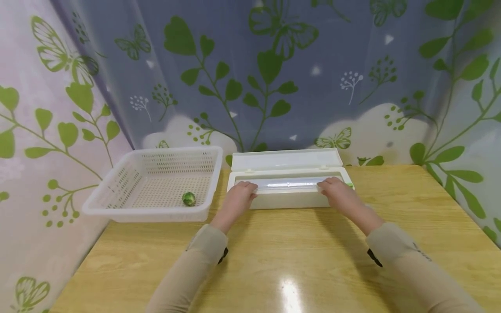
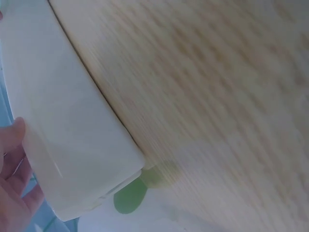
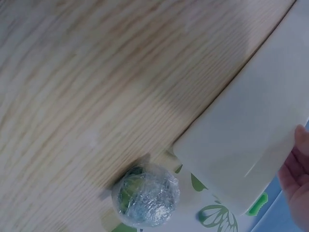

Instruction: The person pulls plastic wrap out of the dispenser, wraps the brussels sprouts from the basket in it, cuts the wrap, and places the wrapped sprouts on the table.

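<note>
A white cling film dispenser box (image 1: 289, 201) lies on the table, its lid (image 1: 287, 161) swung up at the back. Inside stretches a shiny roll of cling film (image 1: 287, 184). My left hand (image 1: 238, 196) pinches the film near the box's left end, and my right hand (image 1: 341, 195) pinches it near the right end. In the left wrist view the left thumb (image 2: 18, 129) lies at the box's front top edge, other fingers curled behind. A similar grip by the right hand (image 3: 298, 181) shows in the right wrist view, near a green tab (image 3: 258, 204) on the box end.
A white plastic basket (image 1: 148, 212) stands left of the box, with a small round green vegetable (image 1: 188, 199) in it. Beyond the box's right end, a film-wrapped round item (image 3: 145, 195) sits on the wooden table (image 1: 274, 261). Patterned curtain (image 1: 235, 65) hangs behind.
</note>
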Available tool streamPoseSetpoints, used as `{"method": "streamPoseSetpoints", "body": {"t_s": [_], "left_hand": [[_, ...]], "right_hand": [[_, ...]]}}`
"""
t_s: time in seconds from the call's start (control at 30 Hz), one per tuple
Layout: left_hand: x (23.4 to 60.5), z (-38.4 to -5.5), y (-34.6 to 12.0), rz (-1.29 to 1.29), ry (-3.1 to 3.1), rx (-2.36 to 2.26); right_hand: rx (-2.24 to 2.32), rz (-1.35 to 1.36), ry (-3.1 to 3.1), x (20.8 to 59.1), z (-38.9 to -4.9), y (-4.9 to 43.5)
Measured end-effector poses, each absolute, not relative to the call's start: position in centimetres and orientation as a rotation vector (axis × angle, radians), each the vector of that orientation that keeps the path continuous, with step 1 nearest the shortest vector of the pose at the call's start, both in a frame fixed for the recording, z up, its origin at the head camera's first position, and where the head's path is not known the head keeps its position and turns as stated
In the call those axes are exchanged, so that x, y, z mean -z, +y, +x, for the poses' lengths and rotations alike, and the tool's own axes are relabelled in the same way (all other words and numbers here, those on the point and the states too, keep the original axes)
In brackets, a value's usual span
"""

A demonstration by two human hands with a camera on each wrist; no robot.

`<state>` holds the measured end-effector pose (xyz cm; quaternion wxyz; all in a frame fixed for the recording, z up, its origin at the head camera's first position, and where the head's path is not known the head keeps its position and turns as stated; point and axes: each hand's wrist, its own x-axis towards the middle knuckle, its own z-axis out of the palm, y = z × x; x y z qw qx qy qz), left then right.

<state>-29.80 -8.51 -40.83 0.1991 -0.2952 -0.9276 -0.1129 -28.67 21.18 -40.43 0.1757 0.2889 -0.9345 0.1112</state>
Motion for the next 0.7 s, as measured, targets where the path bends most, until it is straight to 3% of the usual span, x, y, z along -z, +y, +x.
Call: {"method": "streamPoseSetpoints", "body": {"t_s": [0.7], "left_hand": [[39.5,-31.2,-8.8,-0.868,-2.591,0.314]], "right_hand": [[-0.376,0.878,-2.55,39.9,-30.1,21.4]]}}
